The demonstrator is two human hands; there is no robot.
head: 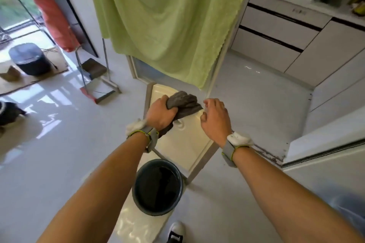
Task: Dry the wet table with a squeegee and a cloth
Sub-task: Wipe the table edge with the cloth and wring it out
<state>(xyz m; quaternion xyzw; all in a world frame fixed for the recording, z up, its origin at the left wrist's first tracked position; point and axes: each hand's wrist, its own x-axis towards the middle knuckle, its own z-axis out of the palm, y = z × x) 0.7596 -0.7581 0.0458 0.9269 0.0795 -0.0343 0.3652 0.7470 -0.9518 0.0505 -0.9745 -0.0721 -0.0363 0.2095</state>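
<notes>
Kitchen floor (59, 144) surrounds the small table (189, 144), over whose far end the left hand (161, 114) clutches a bunched grey cloth (185, 98), right hand (216, 122) loosely curled, empty; drying seems unfinished, squeegee unseen.

No text can be read. A faint mark on the drawer front (299, 11) at upper right and a white logo on the shoe (176, 233) at the bottom edge are too blurred.

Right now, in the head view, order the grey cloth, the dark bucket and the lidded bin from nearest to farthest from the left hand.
1. grey cloth, gripped in the left hand.
2. dark bucket, on the floor below.
3. lidded bin, far left by the glass door.
</notes>
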